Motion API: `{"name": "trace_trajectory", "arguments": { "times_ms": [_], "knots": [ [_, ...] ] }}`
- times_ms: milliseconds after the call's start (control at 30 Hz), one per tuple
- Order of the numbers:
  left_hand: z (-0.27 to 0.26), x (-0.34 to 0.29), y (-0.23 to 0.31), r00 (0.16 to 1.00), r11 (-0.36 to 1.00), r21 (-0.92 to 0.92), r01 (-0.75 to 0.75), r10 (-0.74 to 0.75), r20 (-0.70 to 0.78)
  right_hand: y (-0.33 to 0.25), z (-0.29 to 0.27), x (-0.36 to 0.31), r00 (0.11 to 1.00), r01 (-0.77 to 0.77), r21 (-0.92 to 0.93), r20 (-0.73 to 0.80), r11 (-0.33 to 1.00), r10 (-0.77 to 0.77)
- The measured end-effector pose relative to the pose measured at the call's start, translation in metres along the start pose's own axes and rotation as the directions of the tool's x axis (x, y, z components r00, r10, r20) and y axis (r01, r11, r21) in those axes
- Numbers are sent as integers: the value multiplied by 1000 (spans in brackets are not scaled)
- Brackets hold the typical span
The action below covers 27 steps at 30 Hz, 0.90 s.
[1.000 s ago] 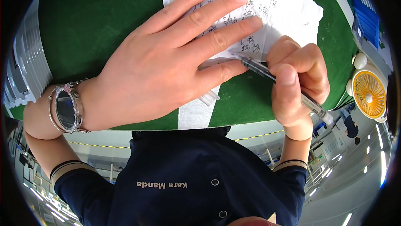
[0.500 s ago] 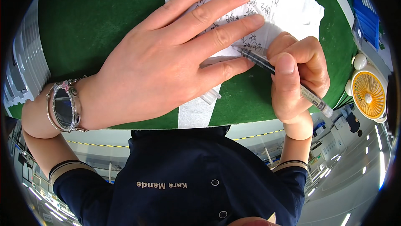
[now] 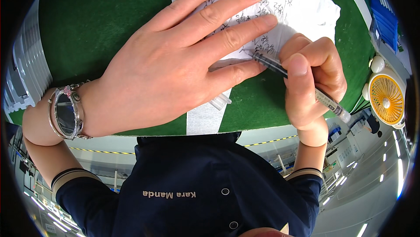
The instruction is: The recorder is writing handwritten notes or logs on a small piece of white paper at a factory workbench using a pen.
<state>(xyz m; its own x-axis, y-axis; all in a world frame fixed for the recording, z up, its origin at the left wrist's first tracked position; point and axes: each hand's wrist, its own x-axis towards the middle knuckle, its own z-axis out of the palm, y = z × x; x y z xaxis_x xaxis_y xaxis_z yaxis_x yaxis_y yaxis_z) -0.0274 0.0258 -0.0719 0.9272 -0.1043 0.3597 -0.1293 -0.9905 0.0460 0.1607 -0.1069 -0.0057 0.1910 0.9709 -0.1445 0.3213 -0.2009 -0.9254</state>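
Head view: table edge six o'clock, green stretch toward ten, fan at three; our left hand splays on paper, right hand pinches pen.

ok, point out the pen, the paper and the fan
Pen [image 3: 270, 64]: head view, dark front part of the barrel
Paper [image 3: 309, 17]: head view, blank area right of the writing
Fan [image 3: 386, 103]: head view, hub of the yellow grille

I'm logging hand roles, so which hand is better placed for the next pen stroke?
Likely the right hand: it holds the clear-barrelled pen, tip at the handwritten sheet; the left hand lies spread, partly over it.
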Motion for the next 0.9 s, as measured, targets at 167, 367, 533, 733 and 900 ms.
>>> {"name": "trace_trajectory", "arguments": {
  "times_ms": [167,367,533,733,900],
  "knots": [
    [-22,13,8,980,966,-189,177,-154,129,1,-2,0,1000,14,35,18,999,-15],
    [-21,14,9,979,965,-192,181,-157,131,1,1,-1,1000,-16,61,-22,998,18],
    [-2,0,0,1000,1000,7,3,-3,27,2,2,0,998,-23,100,-57,995,29],
    [-3,0,0,999,1000,10,9,-9,33,4,0,0,1000,-11,79,-28,997,13],
    [-3,1,0,999,1000,10,11,-11,35,3,1,0,999,-21,87,-44,996,25]
  ]
}}
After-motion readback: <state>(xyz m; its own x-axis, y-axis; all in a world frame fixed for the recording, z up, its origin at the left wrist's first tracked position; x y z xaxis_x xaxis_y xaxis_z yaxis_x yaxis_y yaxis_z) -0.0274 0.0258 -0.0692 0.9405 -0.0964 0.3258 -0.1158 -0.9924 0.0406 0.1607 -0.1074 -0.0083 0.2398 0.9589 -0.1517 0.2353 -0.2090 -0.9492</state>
